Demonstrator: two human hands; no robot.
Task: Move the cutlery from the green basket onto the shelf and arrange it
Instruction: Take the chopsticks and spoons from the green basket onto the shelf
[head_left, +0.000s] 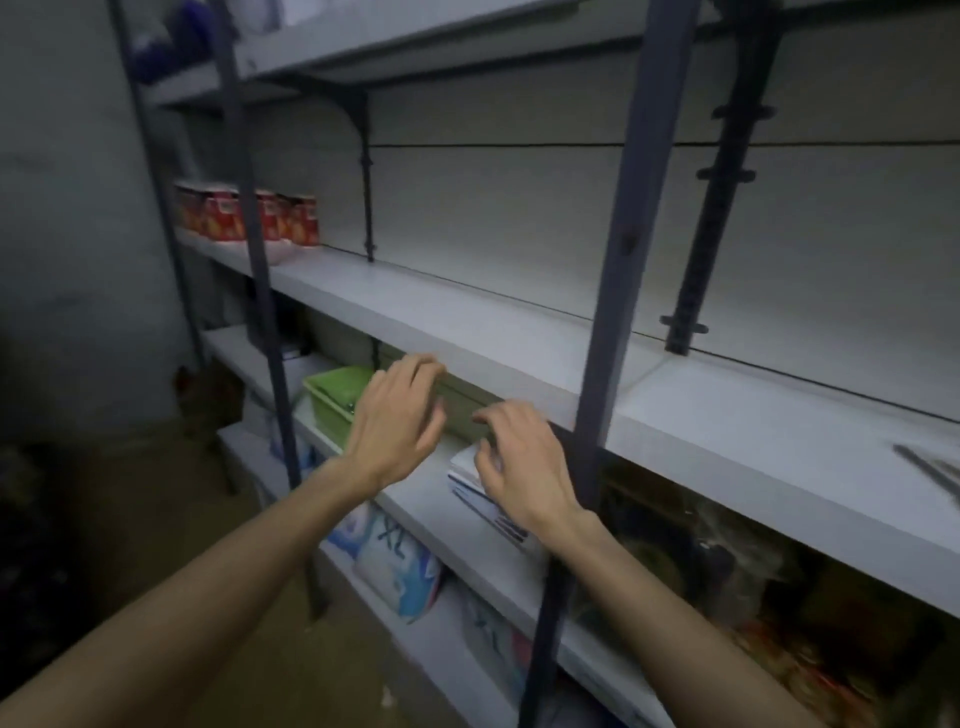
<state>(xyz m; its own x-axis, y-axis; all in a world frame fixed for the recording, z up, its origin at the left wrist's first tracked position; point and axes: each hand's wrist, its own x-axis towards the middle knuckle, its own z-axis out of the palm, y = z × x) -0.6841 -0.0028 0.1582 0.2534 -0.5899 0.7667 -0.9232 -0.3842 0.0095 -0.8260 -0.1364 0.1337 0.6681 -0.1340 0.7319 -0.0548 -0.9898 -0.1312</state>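
A tall metal shelving unit (631, 218) fills the view, with pale boards running from far left to near right. The long middle shelf (467, 317) is mostly bare; red packets (249, 215) stand at its far left end, and at its near right edge lie a few thin metal pieces (930, 467), blurred, likely cutlery already set down. One board lower, toward the left, sits the green basket (332, 397), partly hidden behind the left hand (397, 421); its contents cannot be seen. Near it on the right lies a white box (483, 488). Lower still are blue and white packs (395, 561).

Both bare hands reach forward toward the lower board. The left hand's fingers are loosely spread and hold nothing. The right hand (519, 467) hovers over the white box, fingers slightly bent, also holding nothing.

The task seems partly done: some pieces appear placed, with more fetching and arranging probably left.
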